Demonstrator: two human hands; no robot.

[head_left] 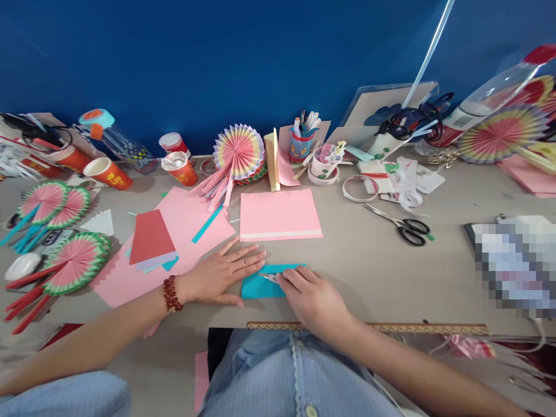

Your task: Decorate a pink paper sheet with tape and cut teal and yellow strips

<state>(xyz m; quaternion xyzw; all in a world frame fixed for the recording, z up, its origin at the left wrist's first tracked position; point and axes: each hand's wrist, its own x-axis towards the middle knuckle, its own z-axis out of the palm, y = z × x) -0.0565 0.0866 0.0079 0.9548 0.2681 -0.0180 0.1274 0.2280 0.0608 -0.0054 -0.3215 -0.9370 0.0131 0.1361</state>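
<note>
Here at lower centre of the frame, the left hand (212, 282) lies flat, fingers spread apart, one reaching over the left end of a bright-blue rectangular paper sheet (255, 288). Over its right end, the right hand (313, 296) has fingers clamped on a small pale pointed tool (271, 278), tip leftward! Just above: a pink rectangular paper sheet (280, 213), white strip along its bottom.

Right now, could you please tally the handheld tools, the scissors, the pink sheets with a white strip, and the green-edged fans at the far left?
Slim tool in the right hand: 1
Scissors: 1 pair
Pink sheet with a white strip: 1
Green-edged fans at the far left: 3
Total: 6
</note>
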